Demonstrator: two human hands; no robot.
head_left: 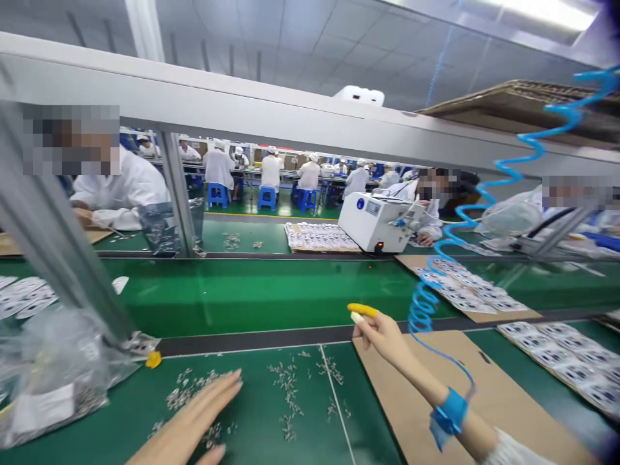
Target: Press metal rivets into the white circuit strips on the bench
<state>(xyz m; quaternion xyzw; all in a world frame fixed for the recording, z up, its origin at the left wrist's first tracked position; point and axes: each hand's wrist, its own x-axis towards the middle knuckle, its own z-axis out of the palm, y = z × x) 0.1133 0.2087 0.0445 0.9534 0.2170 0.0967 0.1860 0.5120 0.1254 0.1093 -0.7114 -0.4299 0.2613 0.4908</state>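
My left hand (201,413) lies low over the green table, fingers stretched out, above a spread of small metal parts (186,391). Under its fingers some of those parts are hidden. My right hand (382,332) is raised near the belt's edge, above the corner of a brown cardboard sheet (431,381). A yellow finger cot covers its index finger and a pale one its thumb. Thumb and index tips are close together with the other fingers curled; anything between them is too small to make out. A blue wrist strap (449,413) with a coiled cord sits on my right wrist. More small metal parts (288,394) lie between my hands.
A green conveyor belt (261,294) runs across ahead. Clear bags (58,381) stand at left beside a metal post (72,258). White cards on cardboard (566,355) lie at right. A blue coiled hose (465,219) hangs down. Across the belt are a white machine (375,219) and co-workers.
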